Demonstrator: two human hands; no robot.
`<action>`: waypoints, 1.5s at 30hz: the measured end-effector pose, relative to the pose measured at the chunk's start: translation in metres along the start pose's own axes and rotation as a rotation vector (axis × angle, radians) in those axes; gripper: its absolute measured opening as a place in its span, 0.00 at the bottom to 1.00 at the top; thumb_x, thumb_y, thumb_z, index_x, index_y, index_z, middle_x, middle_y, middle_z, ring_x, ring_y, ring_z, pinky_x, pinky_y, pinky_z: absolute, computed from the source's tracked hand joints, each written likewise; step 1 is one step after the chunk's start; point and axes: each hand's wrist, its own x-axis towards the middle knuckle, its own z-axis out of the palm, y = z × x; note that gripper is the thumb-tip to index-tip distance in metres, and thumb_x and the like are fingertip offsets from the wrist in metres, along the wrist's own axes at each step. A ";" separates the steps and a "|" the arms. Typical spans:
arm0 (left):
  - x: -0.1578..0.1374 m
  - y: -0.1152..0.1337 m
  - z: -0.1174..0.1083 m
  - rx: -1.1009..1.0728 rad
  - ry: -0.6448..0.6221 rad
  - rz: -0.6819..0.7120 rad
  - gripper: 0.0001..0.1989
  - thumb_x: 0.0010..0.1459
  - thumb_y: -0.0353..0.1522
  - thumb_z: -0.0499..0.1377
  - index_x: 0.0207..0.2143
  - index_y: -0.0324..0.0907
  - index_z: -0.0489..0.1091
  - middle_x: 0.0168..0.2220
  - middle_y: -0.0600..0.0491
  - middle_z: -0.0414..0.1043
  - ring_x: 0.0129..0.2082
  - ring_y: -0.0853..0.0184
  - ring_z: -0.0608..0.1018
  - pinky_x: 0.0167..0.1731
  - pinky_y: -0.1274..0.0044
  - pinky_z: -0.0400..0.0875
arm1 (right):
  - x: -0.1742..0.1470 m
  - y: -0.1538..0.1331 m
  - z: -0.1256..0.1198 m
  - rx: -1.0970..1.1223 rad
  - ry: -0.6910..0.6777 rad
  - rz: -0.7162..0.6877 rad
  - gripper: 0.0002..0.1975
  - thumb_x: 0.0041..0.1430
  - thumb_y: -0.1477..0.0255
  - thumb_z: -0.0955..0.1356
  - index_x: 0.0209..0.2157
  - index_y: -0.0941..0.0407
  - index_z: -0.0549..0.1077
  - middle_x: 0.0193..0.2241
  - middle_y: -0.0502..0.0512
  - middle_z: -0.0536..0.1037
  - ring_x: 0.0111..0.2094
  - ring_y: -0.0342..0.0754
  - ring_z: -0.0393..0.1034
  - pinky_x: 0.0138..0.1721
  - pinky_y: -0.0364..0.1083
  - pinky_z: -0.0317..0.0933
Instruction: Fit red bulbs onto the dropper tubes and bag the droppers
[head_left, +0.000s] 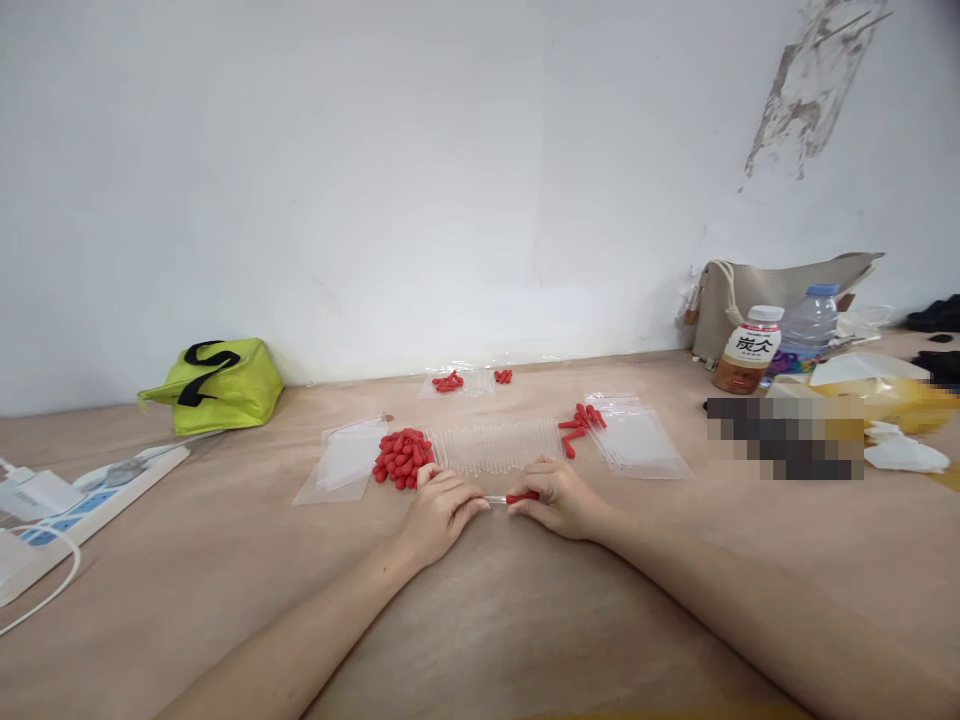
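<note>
Between the fingers of my left hand is a thin clear dropper tube. Its right end meets a red rubber bulb, which my right hand pinches. How far the tube sits inside the bulb is hidden by the fingers. Just beyond both hands lies a row of clear tubes, side by side. A heap of red rubber bulbs is at the row's left end, touching distance from my left hand. A smaller group of red bulbs lies at its right end.
Flat clear plastic bags lie left and right. Near the wall is a bag with tubes and red pieces. A power strip and a lime-green bag are left; a brown drink bottle stands right.
</note>
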 end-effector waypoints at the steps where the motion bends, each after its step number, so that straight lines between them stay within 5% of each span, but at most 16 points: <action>1: 0.000 0.000 -0.001 0.008 -0.012 0.009 0.09 0.59 0.34 0.51 0.31 0.43 0.70 0.26 0.56 0.73 0.28 0.69 0.70 0.39 0.70 0.51 | -0.001 0.000 -0.001 0.028 -0.004 0.001 0.05 0.52 0.70 0.67 0.27 0.56 0.72 0.24 0.50 0.75 0.27 0.42 0.68 0.37 0.45 0.55; 6: -0.001 0.002 -0.002 0.005 0.000 -0.004 0.12 0.60 0.35 0.50 0.29 0.42 0.70 0.23 0.56 0.71 0.25 0.70 0.67 0.38 0.71 0.52 | 0.000 -0.002 -0.003 0.281 -0.005 0.176 0.07 0.48 0.67 0.69 0.30 0.55 0.74 0.28 0.51 0.76 0.31 0.44 0.69 0.35 0.44 0.59; 12: -0.001 0.001 0.000 -0.017 0.033 -0.032 0.15 0.60 0.36 0.49 0.27 0.42 0.71 0.17 0.58 0.66 0.21 0.71 0.64 0.37 0.72 0.54 | 0.008 -0.007 0.008 0.773 0.178 0.471 0.14 0.43 0.63 0.70 0.30 0.57 0.70 0.29 0.52 0.75 0.32 0.44 0.69 0.36 0.46 0.62; 19: 0.002 0.003 -0.003 -0.080 -0.032 -0.008 0.14 0.60 0.36 0.49 0.30 0.42 0.72 0.21 0.56 0.70 0.23 0.70 0.68 0.36 0.72 0.55 | 0.017 -0.024 0.014 0.982 0.264 0.473 0.15 0.42 0.63 0.71 0.29 0.56 0.64 0.30 0.52 0.74 0.33 0.43 0.69 0.39 0.46 0.62; 24: 0.003 0.005 -0.004 -0.106 -0.025 -0.007 0.11 0.59 0.36 0.51 0.38 0.43 0.70 0.30 0.53 0.74 0.30 0.67 0.70 0.37 0.71 0.57 | 0.031 0.006 -0.028 0.668 0.391 0.644 0.18 0.46 0.63 0.68 0.38 0.58 0.69 0.27 0.52 0.74 0.27 0.42 0.68 0.31 0.44 0.62; 30: 0.003 0.005 0.001 -0.071 -0.039 0.014 0.09 0.58 0.33 0.52 0.36 0.44 0.71 0.31 0.53 0.74 0.32 0.66 0.71 0.36 0.72 0.59 | 0.007 0.075 -0.095 -0.021 0.471 0.910 0.19 0.48 0.68 0.64 0.42 0.61 0.72 0.24 0.53 0.74 0.26 0.44 0.67 0.28 0.42 0.58; 40: 0.003 0.004 0.001 -0.060 -0.065 0.007 0.09 0.58 0.32 0.52 0.35 0.43 0.72 0.29 0.53 0.73 0.31 0.66 0.70 0.37 0.72 0.59 | -0.013 0.106 -0.075 -0.276 0.357 0.892 0.19 0.47 0.60 0.65 0.32 0.61 0.75 0.27 0.57 0.75 0.30 0.48 0.69 0.30 0.42 0.57; 45: 0.003 0.004 0.001 -0.066 -0.074 0.007 0.10 0.59 0.32 0.51 0.35 0.44 0.71 0.30 0.52 0.73 0.31 0.66 0.70 0.36 0.71 0.59 | -0.011 0.100 -0.075 -0.364 0.380 0.902 0.19 0.47 0.58 0.64 0.33 0.60 0.72 0.27 0.56 0.74 0.29 0.47 0.68 0.28 0.42 0.56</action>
